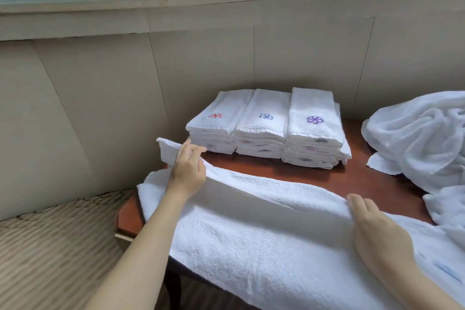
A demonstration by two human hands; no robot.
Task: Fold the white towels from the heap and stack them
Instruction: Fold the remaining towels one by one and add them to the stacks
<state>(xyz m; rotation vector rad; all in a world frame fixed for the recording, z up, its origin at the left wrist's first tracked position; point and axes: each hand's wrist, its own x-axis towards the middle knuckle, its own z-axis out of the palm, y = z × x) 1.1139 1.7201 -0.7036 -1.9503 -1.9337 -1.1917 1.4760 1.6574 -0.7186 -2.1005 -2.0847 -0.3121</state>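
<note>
3 stacks (264, 131) done on the desk (314, 178), heap (415, 138) looks big (lots left imo). Left hand (187, 171) & right hand (377, 229) fingers (196, 150) grasping current towel (251, 234), mid-fold.

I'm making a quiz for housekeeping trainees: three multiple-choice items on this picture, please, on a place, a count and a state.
1. Where on the red-brown wooden table is the loose heap of white towels? A right end; B left end; C middle.
2. How many stacks of folded white towels stand by the wall? A two; B three; C five.
3. The left hand: A hangs idle; B grips the long white towel; C rests on a stack.
A, heap at the right edge; B, red, blue and purple emblems top three; B, fingers curl round its lifted corner.
</note>
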